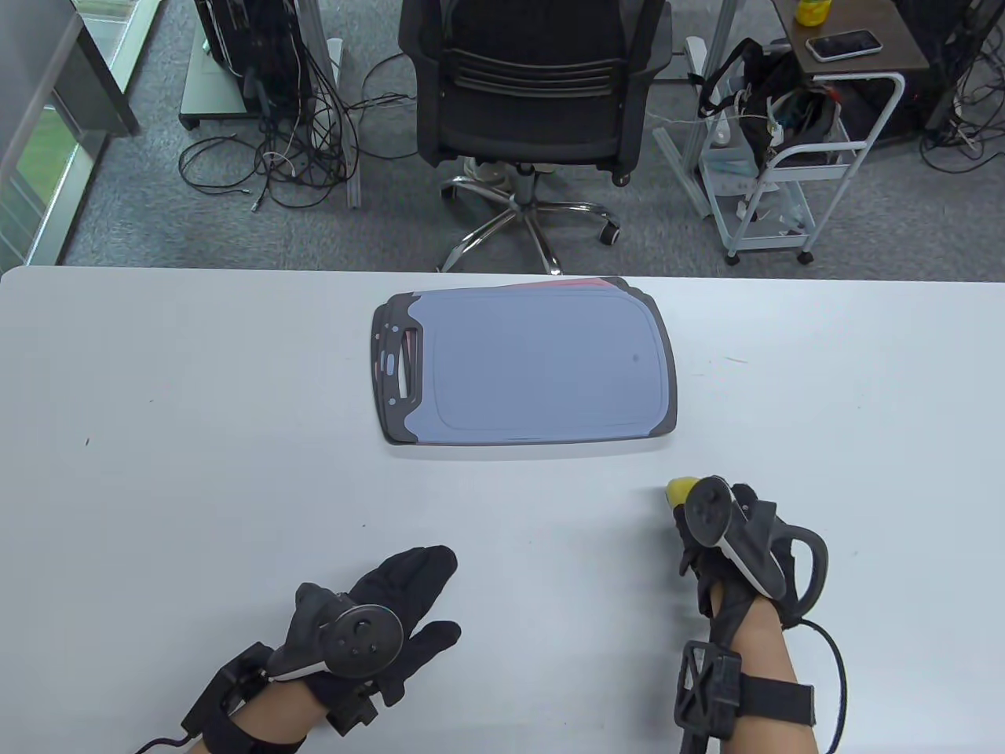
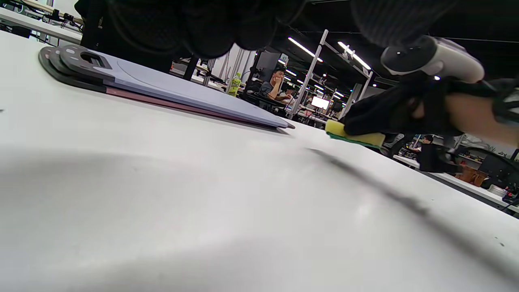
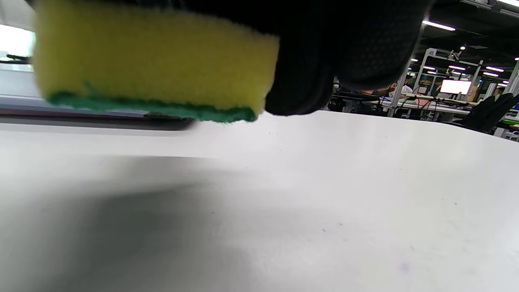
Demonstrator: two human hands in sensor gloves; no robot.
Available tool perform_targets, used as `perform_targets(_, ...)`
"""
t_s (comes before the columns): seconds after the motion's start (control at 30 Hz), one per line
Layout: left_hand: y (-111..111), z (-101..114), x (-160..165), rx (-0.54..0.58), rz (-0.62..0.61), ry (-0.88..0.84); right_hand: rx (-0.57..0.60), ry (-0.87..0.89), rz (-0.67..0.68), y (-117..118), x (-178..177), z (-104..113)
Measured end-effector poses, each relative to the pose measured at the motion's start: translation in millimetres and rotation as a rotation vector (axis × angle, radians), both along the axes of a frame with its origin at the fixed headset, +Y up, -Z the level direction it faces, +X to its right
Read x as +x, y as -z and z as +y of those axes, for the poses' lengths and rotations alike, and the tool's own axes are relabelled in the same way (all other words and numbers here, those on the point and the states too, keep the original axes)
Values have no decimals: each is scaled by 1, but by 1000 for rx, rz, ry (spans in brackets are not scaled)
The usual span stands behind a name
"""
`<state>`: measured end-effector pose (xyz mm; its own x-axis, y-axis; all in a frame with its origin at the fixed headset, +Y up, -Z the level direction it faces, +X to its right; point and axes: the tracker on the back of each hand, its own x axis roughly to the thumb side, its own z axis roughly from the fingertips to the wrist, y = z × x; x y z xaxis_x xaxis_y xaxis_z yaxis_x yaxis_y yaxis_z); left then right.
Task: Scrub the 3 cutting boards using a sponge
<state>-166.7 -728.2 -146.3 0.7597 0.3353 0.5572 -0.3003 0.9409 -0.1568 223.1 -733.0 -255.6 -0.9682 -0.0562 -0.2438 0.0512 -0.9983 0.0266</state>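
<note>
Only legible mark I get: "46" on small white tag (image 3: 428, 52), top of a metal rack post, far bkgd, right wrist view. Bottle label, monitor, phone all too small/blurred to read.

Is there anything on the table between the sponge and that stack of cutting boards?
Nothing: the table view shows bare white tabletop between the sponge and boards.

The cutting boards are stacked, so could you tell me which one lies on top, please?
The blue-grey cutting board tops the stack; of the others only a red edge and dark rims peek out beneath it.
</note>
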Motion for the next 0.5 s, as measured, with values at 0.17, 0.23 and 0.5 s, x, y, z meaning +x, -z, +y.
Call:
perform_targets(0.17, 0, 1, -2, 16, 5, -3, -19, -60, -35, 25, -1, -13)
perform_targets(0.23, -1, 1, -3, 19, 7, -4, -35, -78, -50, 29, 0, -18)
perform_targets(0.5, -1, 1, -5, 25, 4, 4, -53, 0, -60, 26, 4, -17)
